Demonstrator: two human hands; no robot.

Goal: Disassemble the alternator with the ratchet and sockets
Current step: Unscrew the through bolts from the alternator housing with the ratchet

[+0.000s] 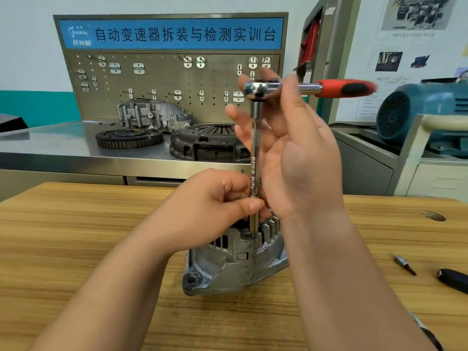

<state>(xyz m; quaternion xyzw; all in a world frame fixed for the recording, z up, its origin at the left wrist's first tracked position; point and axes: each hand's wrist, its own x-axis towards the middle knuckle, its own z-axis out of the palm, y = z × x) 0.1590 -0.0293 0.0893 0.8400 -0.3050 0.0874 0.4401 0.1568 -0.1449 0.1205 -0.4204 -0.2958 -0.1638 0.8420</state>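
While the ribbed, cast-aluminium alternator (235, 262) is standing on end near the middle of the pale, streaky-grained wooden table (76, 236), a slim, polished chrome extension bar (254, 160) is rising straight up from a recess in its top face. The alternator's grey housing is looking dull and scuffed, with rectangular cooling slots running round its upper rim and a rounded mounting ear with a dark bolt hole jutting out at its lower left.

The left hand (210, 198) is pinching the lower part of the extension bar, thumb in front and curled fingers behind, just above the housing. Sitting on top of the bar is the shiny steel ratchet (311, 87), its red-and-black handle pointing right and showing blurred. The right hand (298, 153) is reaching up beside the bar, its fingers spreading nearly straight behind the ratchet's head and its thumb lying across the front of the neck, touching rather than wrapping round it.

On the table's right side, a small chrome bit socket (405, 264) with a reddish tip is lying well apart from the alternator, near a glossy black rounded handle (453, 279) at the frame's edge. Behind the table, a brushed stainless-steel bench (50, 145) is carrying a dark toothed flywheel ring (129, 138), a rusty-brown round clutch pressure plate (207, 143) and a grey cast gearbox housing (152, 114), all before a perforated metal pegboard (172, 79) studded with shiny hooks. A teal electric motor (417, 110) with a mesh fan cover is sitting at the far right.
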